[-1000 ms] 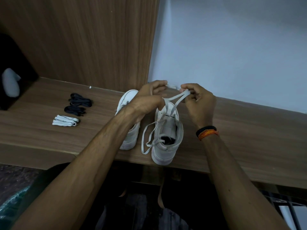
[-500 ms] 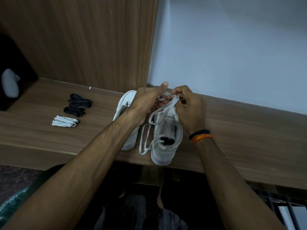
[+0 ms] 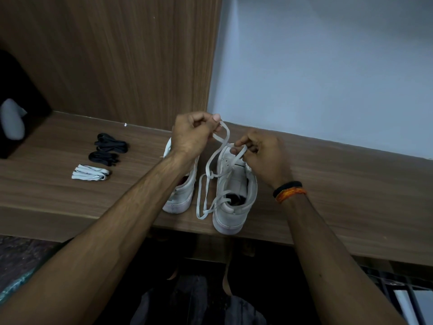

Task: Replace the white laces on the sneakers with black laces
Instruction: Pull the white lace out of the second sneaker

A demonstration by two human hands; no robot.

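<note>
Your left hand [image 3: 192, 134] is raised over the toe end of the sneakers, fingers curled, thumb and forefinger pinching a loop of the white lace [image 3: 221, 146]. Your right hand [image 3: 260, 151] sits just beside it, lower, fingers curled and pinching the same lace above the right sneaker [image 3: 234, 195]. The lace crosses itself between your two hands, then trails down the sneaker's left side; loose lengths hang slack and a tail lies on the shelf [image 3: 351, 195] near the front edge.

Right sneaker: heel at the shelf's front edge, toe toward the back wall, tongue exposed, lace still threaded through the eyelets nearest the toe. Left sneaker [image 3: 181, 195]: just beside it, partly hidden under your left wrist; whether it carries a lace you cannot tell.

Toward the shelf's left end, well apart from the sneakers: two bundles of black laces [image 3: 110, 148] one behind the other, and a bundled white lace [image 3: 90, 172] nearer the front edge. Black and orange bands [image 3: 289, 191] circle your right wrist.
</note>
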